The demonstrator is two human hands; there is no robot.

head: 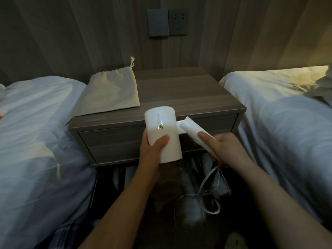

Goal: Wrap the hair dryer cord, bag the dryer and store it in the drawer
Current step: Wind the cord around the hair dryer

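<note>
I hold a white hair dryer [161, 123] in front of the nightstand [188, 94]. My left hand [152, 150] grips its fat round barrel from below, thumb across the front. My right hand [224, 146] grips the folding handle [192, 130], which angles off to the right. The white cord [203, 191] hangs loose from the handle's end and loops down over the dark floor. A beige drawstring bag [109, 90] lies flat on the nightstand's left side. The drawer front [115, 141] below the top is closed.
Two beds with white bedding flank the nightstand, left bed [36, 132] and right bed [287, 114]. A switch and a wall socket [177, 22] sit on the wood-panelled wall above. The gap between the beds is narrow and dark.
</note>
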